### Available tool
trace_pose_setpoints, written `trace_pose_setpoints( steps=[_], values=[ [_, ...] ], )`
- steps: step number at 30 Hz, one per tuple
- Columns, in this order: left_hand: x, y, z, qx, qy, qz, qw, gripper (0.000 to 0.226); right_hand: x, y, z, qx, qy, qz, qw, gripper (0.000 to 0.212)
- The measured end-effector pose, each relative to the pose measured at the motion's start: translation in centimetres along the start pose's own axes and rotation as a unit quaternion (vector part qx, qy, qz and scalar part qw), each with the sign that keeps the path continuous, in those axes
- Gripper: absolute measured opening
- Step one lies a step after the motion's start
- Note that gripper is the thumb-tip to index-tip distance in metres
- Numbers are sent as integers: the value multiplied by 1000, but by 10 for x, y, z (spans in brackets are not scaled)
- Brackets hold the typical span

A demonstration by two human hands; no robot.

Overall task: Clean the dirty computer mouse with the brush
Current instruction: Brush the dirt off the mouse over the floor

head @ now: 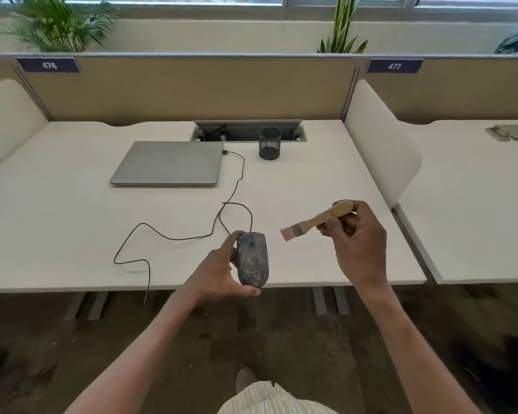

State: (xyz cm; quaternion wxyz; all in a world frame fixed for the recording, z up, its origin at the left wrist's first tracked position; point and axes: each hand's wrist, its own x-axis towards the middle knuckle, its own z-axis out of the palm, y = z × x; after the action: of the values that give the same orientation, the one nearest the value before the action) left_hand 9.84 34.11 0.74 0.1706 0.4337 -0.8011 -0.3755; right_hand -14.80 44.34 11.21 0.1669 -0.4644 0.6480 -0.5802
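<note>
left hand [222,271]: grasps mouse [253,259]
right hand [358,237]: pinches brush [317,220]
done: both picked up
left: brushing; mouse looks dirty

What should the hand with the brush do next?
Probably swing the brush left until its bristles touch the mouse. The right hand holds it apart from the mouse, which looks speckled with dirt in the left hand.

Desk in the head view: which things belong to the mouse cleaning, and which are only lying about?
For the job:
computer mouse, held in the left hand
brush, held in the right hand
mouse cable

Lying about:
closed laptop
mesh pen holder
</note>
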Motion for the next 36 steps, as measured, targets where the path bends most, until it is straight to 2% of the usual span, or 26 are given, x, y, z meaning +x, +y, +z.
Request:
trace_pose_setpoints(
  steps=[5,12,19,23,29,36],
  values=[
    [-64,21,16,-21,-5,11,1000,126,-60,-13,-30,13,-21,-10,1000,19],
    [-148,56,43,-7,-17,21,1000,127,-131,-40,-55,-4,-40,-20,999,33],
    [-192,70,45,-1,-9,14,1000,132,-154,-59,-56,-23,-34,-32,999,28],
    [-207,70,42,4,2,26,1000,128,-155,-67,-48,-33,-34,-29,998,24],
    [-227,58,32,11,2,29,1000,127,-163,-77,-13,-44,-77,1,996,25],
    [-244,33,8,5,6,26,1000,126,-171,-82,29,-78,-100,12,992,49]
  ],
)
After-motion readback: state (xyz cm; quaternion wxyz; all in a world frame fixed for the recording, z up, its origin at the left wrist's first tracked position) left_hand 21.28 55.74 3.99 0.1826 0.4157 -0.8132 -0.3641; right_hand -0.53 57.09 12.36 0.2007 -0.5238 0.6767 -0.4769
